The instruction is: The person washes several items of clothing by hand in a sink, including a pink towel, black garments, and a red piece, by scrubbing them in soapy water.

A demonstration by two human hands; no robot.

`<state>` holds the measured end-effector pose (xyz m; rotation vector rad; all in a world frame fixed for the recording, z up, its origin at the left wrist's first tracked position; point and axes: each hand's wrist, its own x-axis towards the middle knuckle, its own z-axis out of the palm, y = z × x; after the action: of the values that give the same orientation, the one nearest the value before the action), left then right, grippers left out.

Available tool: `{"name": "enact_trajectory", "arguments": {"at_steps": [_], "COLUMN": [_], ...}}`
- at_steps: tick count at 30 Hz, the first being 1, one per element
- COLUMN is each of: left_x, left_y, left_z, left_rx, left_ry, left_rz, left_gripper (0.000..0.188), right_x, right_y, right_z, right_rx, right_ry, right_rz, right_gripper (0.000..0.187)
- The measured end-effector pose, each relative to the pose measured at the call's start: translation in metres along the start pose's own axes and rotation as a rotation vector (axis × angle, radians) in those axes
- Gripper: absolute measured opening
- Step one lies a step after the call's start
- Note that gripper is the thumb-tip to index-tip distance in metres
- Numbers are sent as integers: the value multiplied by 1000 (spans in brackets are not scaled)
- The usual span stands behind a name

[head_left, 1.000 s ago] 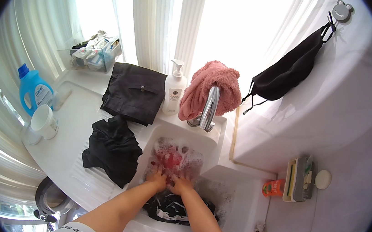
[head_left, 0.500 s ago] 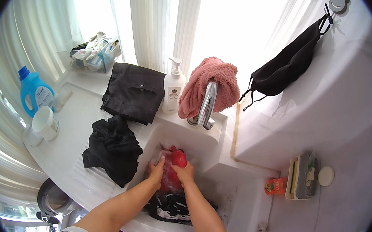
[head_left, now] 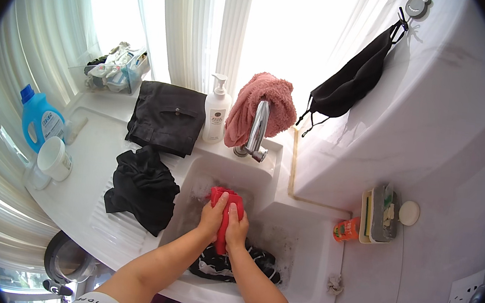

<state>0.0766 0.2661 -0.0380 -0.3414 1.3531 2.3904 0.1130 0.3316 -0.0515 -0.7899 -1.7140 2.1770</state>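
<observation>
In the white sink (head_left: 329, 269), my left hand (head_left: 212, 215) and my right hand (head_left: 236, 228) press together around a wet red cloth (head_left: 224, 226). It is bunched upright between my palms, its top edge showing above my thumbs. Which garment it is, I cannot tell. Soapy water lies around it. Close to my wrists, a black garment with white markings (head_left: 263, 263) rests in the near part of the sink, partly hidden by my arms.
Crumpled black cloth (head_left: 145, 191) and folded dark trousers (head_left: 167, 118) lie on the left counter. A pump bottle (head_left: 215, 115) stands beside the chrome tap (head_left: 259, 126), draped with a pink towel (head_left: 272, 98). Farther left is a blue detergent bottle (head_left: 40, 119); an orange bottle (head_left: 346, 228) stands right.
Both hands have closed in on the red cloth, which was spread in the foamy water and is now gathered between them. The whole view has shifted slightly.
</observation>
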Motion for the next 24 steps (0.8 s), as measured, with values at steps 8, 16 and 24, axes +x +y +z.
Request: {"name": "enact_trajectory", "arguments": {"at_steps": [8, 16, 24], "left_x": [7, 64, 90], "left_y": [-19, -53, -82], "left_z": [-23, -84, -106], "left_rx": [279, 1311, 1688], "left_ry": [79, 317, 6], "left_rz": [62, 566, 80], "left_gripper": [30, 76, 71], "right_x": [1, 55, 76], "right_y": [10, 36, 70], "right_z": [-8, -25, -17], "right_rx": [-458, -1168, -1266], "right_ry": [-9, -60, -226], "right_rz": [-251, -576, -106], "right_gripper": [39, 78, 85]}}
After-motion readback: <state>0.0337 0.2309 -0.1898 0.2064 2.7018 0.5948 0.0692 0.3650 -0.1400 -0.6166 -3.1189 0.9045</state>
